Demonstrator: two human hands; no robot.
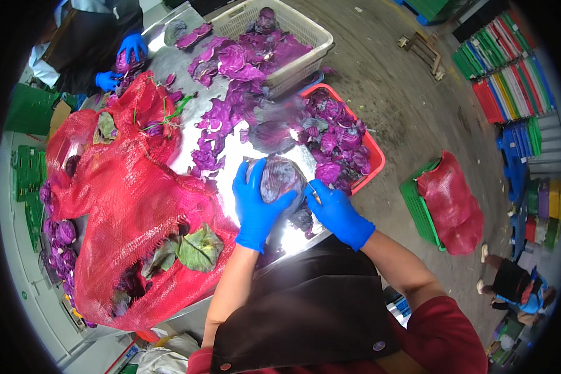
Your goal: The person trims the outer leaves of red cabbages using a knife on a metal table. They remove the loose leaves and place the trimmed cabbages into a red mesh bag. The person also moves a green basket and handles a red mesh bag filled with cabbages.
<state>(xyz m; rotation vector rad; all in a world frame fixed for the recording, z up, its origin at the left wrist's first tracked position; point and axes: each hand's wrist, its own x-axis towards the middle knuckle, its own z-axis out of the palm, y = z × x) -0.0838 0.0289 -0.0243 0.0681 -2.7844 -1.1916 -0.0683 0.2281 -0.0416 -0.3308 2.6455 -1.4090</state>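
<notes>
A purple cabbage (279,176) with dark outer leaves lies on the shiny metal table (196,109) in front of me. My left hand (255,206), in a blue glove, grips its left side, fingers spread over it. My right hand (336,212), also gloved, is closed on a small knife (314,190) at the cabbage's right side. Loose purple leaves (215,134) lie beyond it. Beside my right hand, a red crate (373,156) holds a heap of leaves. Red mesh sacks (106,237), with green leaves showing through openings, cover the left side.
A white crate (321,37) of purple leaves stands at the far end. A co-worker (81,37) in blue gloves handles cabbage at upper left. On the floor at right are a green basket (411,202) with a red sack, stacked crates (505,87) and another person (520,287).
</notes>
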